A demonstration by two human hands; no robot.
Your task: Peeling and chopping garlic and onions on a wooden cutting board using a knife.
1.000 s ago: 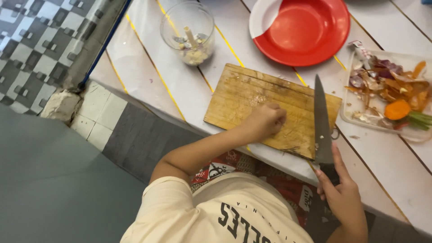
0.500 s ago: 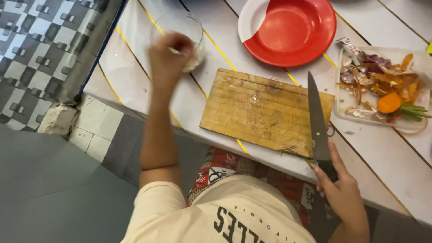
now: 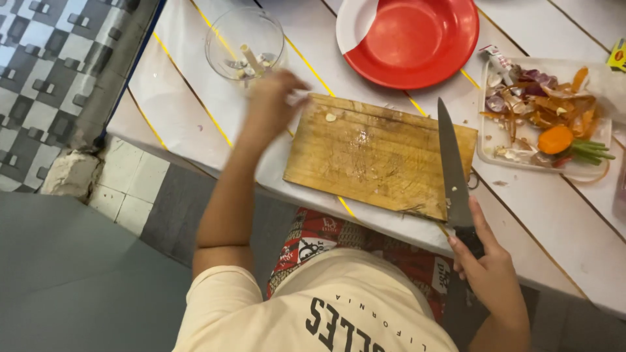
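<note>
A wooden cutting board (image 3: pixel 378 156) lies on the white plank table (image 3: pixel 189 111). My right hand (image 3: pixel 489 274) grips the black handle of a large knife (image 3: pixel 451 169), whose blade rests flat along the board's right end. My left hand (image 3: pixel 274 104) is blurred, between the board's left corner and a clear glass bowl (image 3: pixel 244 42) that holds pale chopped pieces. Whether its fingers hold anything cannot be made out. A small pale piece (image 3: pixel 330 117) lies on the board near that hand.
A red plate (image 3: pixel 417 39) with a white lid edge stands behind the board. A clear tray (image 3: pixel 544 117) of vegetable peels and scraps sits at the right. The table's near edge runs diagonally; tiled floor lies to the left.
My left hand went from the board up to the glass bowl, then came back down toward the board's left corner. The right hand and knife have stayed in place.
</note>
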